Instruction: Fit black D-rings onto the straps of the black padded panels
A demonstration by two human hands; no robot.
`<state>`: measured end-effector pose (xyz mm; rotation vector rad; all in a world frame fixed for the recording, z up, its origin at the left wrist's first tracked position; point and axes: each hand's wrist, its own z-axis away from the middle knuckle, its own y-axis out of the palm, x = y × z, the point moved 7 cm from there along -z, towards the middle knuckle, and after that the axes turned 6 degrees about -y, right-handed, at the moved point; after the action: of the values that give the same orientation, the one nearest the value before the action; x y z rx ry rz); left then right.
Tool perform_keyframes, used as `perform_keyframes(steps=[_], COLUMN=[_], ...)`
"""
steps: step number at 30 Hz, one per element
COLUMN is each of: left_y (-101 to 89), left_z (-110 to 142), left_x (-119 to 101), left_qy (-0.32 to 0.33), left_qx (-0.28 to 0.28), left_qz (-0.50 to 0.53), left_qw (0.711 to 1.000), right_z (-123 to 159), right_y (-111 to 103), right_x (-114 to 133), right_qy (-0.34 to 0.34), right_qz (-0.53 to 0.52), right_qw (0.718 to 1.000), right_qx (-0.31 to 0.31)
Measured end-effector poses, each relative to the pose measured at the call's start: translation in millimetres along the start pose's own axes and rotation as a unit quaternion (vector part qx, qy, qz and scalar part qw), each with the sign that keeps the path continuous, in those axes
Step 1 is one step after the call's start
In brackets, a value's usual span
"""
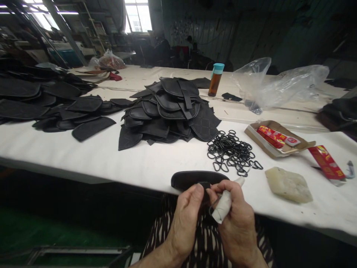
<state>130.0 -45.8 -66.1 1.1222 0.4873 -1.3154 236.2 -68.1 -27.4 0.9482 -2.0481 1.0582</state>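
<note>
My left hand (pixel 185 216) is closed on a black leather piece (pixel 189 178) with a rounded, piped edge, held at the table's front edge. Its thumb presses on a short black strap (pixel 205 185) on that piece. My right hand (pixel 237 219) is closed, its thumb and fingertips pinching at the strap's right side. Through its grip runs a tool with a white-wrapped handle (pixel 223 206); a thin metal tip seems to point away to the upper right. A thin dark curve shows beside the handle, perhaps a ring. Beyond lies a heap of black D-rings (pixel 230 150).
Stacked black leather pieces (pixel 173 111) stand mid-table, with a larger pile (pixel 41 96) at left. To the right are a cardboard box (pixel 262 143) with red packets, another red packet (pixel 326 163) and a yellowish block (pixel 288 184). Behind are a bottle (pixel 215 82) and plastic bags (pixel 287 85).
</note>
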Motion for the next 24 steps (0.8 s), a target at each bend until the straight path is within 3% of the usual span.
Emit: perform_keyframes(steps=[3, 13, 24], left_y=[3.2, -1.2, -7.1], left_z=[2.3, 2.5, 1.1], left_x=[-3.2, -1.7, -1.0], left_qy=[0.019, 0.026, 0.048], left_qx=[0.018, -0.067, -0.083], left_qz=[-0.035, -0.110, -0.135], left_qw=[0.999, 0.991, 0.986], right_z=[-2.1, -3.5, 0.7], right_y=[-2.1, -1.5, 7.5], right_x=[1.2, -1.5, -7.9], right_qy=[0.007, 0.023, 0.040], right_qz=[0.002, 0.010, 0.005], right_qw=[1.000, 1.000, 0.998], right_qx=[0.000, 0.011, 0.047])
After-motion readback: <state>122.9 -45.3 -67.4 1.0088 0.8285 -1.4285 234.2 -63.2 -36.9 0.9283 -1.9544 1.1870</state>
